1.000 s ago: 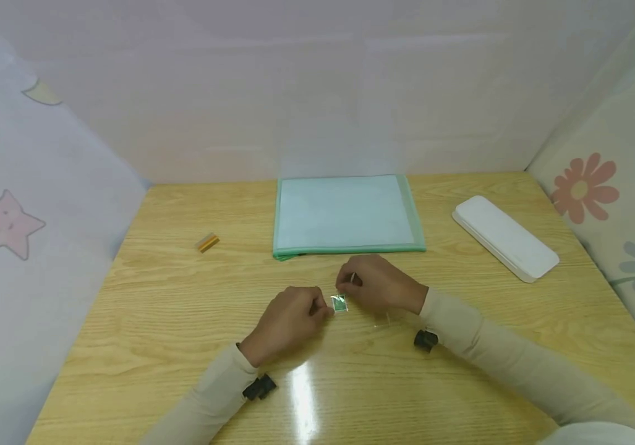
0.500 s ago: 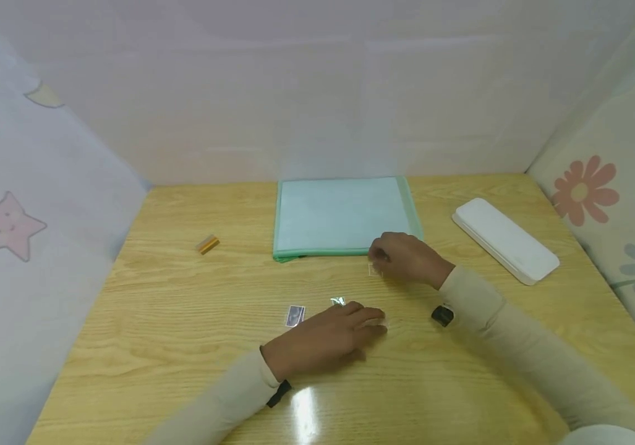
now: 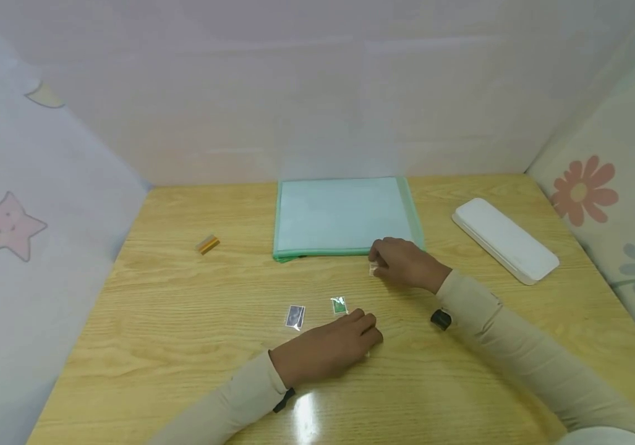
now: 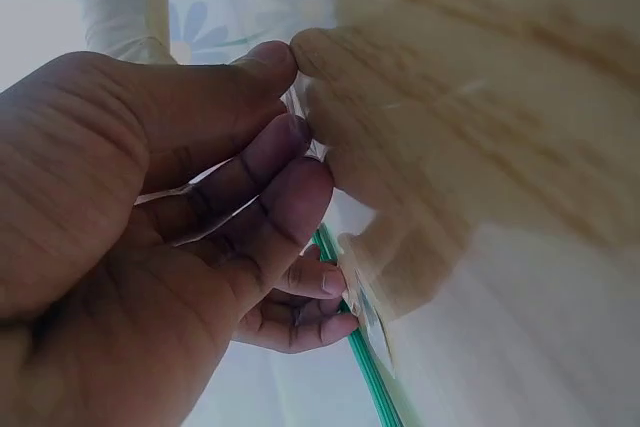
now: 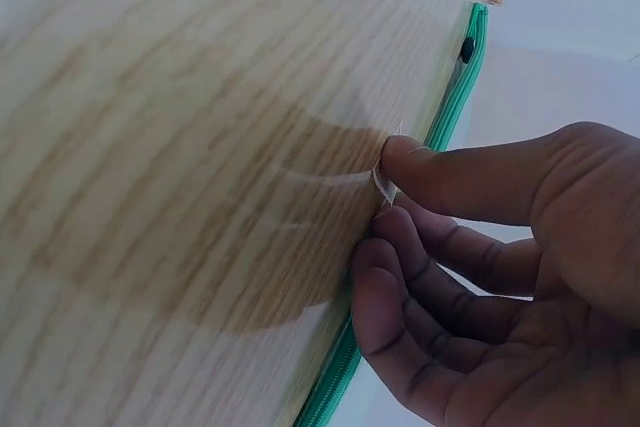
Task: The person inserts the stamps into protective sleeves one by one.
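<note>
by the near edge of the folder (image 3: pixel 345 213), the right grip (image 3: pixel 400 264) is pinching a clear packet (image 3: pixel 373 269); across a gap, inside the bench (image 3: pixel 161 296) edges, the left grip (image 3: pixel 331 346) is pinching a clear sliver (image 4: pixel 294 101).

A booth-like corner; creased pale walls (image 3: pixel 317 93), printed with a star (image 3: pixel 8 227) and flowers (image 3: pixel 579 191), enclose a wood-grain table (image 3: pixel 172 309).
</note>
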Demonstrator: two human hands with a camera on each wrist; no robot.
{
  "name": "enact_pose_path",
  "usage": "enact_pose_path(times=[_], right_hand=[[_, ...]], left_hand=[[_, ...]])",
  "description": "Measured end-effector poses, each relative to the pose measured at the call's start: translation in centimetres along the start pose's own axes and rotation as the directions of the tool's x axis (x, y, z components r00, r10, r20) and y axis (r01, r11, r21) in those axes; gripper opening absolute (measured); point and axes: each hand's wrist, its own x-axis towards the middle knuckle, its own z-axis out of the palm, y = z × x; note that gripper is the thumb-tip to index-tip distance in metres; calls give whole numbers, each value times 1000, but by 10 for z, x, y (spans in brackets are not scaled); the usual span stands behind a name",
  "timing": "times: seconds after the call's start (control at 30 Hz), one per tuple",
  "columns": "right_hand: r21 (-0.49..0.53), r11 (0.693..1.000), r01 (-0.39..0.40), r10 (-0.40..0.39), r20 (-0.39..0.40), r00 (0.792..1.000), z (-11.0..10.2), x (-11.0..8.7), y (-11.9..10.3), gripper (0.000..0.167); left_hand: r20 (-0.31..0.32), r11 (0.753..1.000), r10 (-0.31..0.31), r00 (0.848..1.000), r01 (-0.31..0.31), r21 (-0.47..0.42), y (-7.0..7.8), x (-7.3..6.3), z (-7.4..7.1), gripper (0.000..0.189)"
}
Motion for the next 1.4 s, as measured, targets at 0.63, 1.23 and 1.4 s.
enact_pose_path(times=[0.63,1.23,1.4], right_hand=[[5,999,36,-36,-20,999,7,1,3,27],[-15,988,155,-156,-104,982,7,-5,3,10],[20,986,165,-162,-110,981,11,-3,7,10]], left_hand=[[0,601,-498,867,346,-721,-22,-9,-2,6],[57,-98,-789,612,-34,-995,-60,-23,-9,31],[35,-112,-801,597,-94,-989,-60,-21,-11,35]])
